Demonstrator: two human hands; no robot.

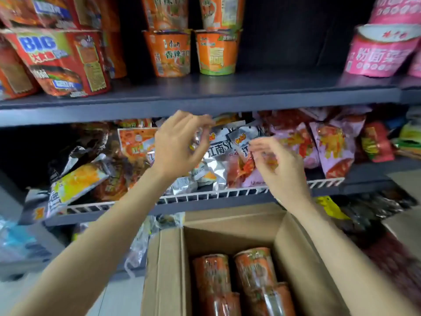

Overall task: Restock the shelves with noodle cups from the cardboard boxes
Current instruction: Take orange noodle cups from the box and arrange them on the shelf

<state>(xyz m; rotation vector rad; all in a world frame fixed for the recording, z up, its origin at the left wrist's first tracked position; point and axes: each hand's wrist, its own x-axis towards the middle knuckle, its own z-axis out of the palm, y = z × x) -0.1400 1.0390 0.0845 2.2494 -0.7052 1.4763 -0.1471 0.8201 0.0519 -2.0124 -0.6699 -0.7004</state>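
Note:
An open cardboard box (230,236) stands low in the middle, with several orange noodle cups (255,267) lying inside. On the dark upper shelf (205,94) two stacks of orange noodle cups (173,53) stand side by side, with dark bare shelf to their right. My left hand (180,144) and my right hand (278,165) hover in mid-air before the lower shelf, above the box. Fingers on both are loosely curled and hold nothing.
Big red noodle bowls (61,62) fill the upper shelf's left side and pink bowls (382,51) its right. The lower shelf holds noodle packets (218,156) behind a white wire rail (205,195). More bagged goods lie left and right of the box.

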